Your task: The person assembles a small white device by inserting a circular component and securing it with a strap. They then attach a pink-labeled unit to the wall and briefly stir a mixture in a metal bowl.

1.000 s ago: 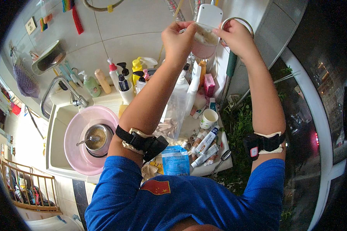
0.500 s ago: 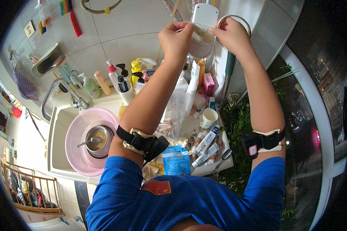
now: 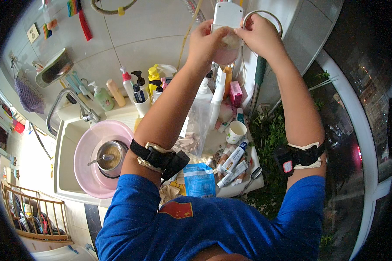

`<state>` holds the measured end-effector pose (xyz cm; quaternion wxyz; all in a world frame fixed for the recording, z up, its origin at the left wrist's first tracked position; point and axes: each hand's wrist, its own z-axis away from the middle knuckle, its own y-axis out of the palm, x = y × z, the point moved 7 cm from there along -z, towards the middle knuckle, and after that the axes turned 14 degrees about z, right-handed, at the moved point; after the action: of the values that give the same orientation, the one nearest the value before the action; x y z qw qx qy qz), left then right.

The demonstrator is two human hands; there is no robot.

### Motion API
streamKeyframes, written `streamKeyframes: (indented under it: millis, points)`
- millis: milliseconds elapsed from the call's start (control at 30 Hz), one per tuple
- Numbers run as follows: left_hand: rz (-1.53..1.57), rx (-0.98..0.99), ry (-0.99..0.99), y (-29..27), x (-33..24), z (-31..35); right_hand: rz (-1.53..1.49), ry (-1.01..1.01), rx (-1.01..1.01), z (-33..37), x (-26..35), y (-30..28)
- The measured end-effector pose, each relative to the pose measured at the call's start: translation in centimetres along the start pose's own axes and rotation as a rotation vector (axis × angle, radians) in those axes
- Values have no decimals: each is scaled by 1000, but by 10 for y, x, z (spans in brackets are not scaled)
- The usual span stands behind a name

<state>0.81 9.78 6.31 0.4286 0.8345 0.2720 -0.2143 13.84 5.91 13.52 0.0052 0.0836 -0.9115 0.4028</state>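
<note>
My left hand (image 3: 207, 47) and my right hand (image 3: 262, 38) are raised to the wall at the upper middle, close together. Between them is a translucent rounded container (image 3: 226, 51) with pale pinkish-white contents, under a white wall-mounted device (image 3: 228, 15). The fingers of my left hand are closed on the container's left edge. With thumb and fingers pinched, my right hand grips its right upper edge. A metal ring (image 3: 279, 27) curves behind my right hand. My hands hide part of where container and device meet.
Below my arms, the counter holds pump bottles (image 3: 103, 98), toothpaste tubes (image 3: 234, 157), a paper cup (image 3: 236, 132) and a blue pouch (image 3: 199, 180). In the sink at left sits a pink basin (image 3: 85, 174) with a metal bowl (image 3: 103, 152). Plants (image 3: 270, 148) stand at right.
Both hands have shifted slightly upward, and the left has come nearer to the right. The container between them has moved up a little toward the white device.
</note>
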Motion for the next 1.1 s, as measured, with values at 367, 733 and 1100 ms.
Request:
streamKeyframes:
  millis: [367, 733, 1100]
  points:
    - [-211, -51, 58, 0, -5, 0, -80, -130, 274, -5, 0, 1]
    - [-130, -31, 75, -2, -1, -2, -140, -37, 245, 1, -5, 11]
    - [-111, -31, 82, -4, -4, -4, -414, 11, 437, 9, -2, 15]
